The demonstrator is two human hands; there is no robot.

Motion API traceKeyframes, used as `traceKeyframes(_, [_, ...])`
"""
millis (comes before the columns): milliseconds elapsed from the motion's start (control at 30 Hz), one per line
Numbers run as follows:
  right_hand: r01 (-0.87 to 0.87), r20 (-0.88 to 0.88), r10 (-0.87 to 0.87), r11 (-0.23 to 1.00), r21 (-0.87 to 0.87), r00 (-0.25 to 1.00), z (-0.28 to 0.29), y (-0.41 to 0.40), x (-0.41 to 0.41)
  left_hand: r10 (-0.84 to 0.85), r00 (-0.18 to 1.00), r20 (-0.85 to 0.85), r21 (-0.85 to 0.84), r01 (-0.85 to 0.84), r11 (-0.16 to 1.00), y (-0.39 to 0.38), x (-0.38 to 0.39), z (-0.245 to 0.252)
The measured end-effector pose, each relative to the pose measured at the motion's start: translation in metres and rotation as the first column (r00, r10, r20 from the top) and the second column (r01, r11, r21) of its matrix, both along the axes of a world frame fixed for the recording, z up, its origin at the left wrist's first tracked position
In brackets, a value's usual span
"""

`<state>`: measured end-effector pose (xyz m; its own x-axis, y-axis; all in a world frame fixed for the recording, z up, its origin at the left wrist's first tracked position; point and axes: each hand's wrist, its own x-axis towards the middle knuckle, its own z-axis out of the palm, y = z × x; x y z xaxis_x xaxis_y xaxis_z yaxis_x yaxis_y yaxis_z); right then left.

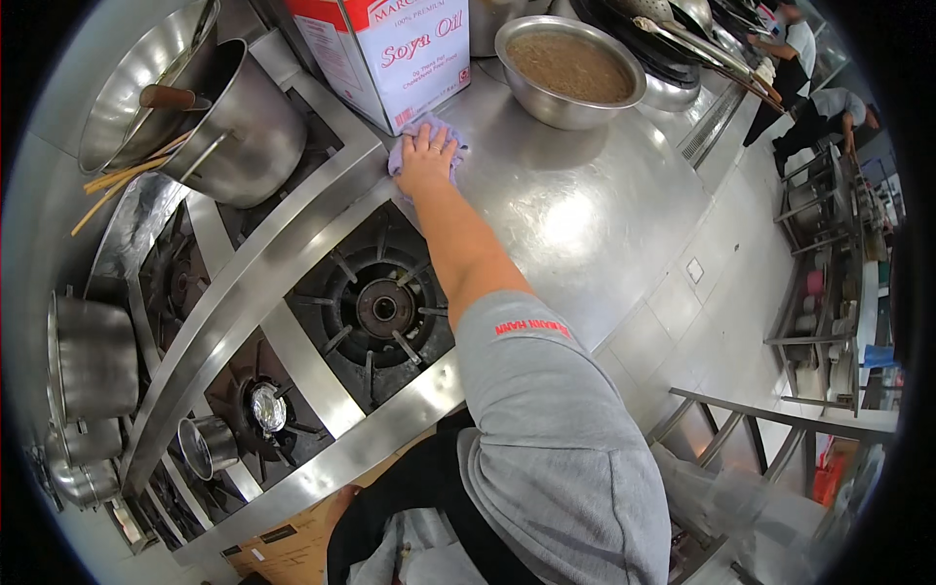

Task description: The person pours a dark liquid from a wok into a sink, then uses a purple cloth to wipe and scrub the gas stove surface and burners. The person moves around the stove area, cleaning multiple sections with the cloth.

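Observation:
My right hand (pixel 426 161) lies palm down on a bunched purple cloth (pixel 455 178), fingers spread over it and a ring on one. The cloth rests on the steel counter (pixel 534 241) where it meets the stove edge. Right behind it stands a tall soya oil tin (pixel 417 58), red and white. My arm stretches past the right side of a large gas burner (pixel 384 307). At the apron's left edge only a bit of skin of my left hand or arm (pixel 345 500) shows; its fingers are hidden.
A steel bowl of brown liquid (pixel 574 110) stands behind on the counter. Steel pots (pixel 248 139) and a small saucepan (pixel 208 444) sit on the stove. Ladles (pixel 702 47) lie over woks at the back right. Two people (pixel 823 110) are farther off, near shelving (pixel 819 340).

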<state>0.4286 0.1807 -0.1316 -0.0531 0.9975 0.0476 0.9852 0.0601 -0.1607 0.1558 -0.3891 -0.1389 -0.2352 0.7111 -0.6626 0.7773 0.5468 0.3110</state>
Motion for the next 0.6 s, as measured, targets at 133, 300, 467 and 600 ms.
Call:
traceKeyframes(133, [0.026,0.084,-0.032,0.997,0.080,0.996,-0.027,-0.018,0.020,-0.103,0.995,-0.004,0.052,0.103,0.993,-0.016,-0.026,-0.019])
traceKeyframes(300, [0.057,0.106,-0.066,0.995,0.086,0.992,-0.014,-0.108,0.061,-0.124,0.992,-0.002,0.029,0.124,0.992,-0.003,-0.004,0.025])
traceKeyframes(467, [0.073,0.099,-0.086,0.988,0.135,0.991,-0.018,-0.208,0.119,-0.193,0.981,0.031,0.067,0.191,0.979,-0.025,0.010,0.043])
traceKeyframes(600, [0.107,0.152,-0.120,0.990,0.092,0.981,-0.019,-0.285,0.155,-0.196,0.978,0.068,0.043,0.193,0.980,-0.050,0.015,0.051])
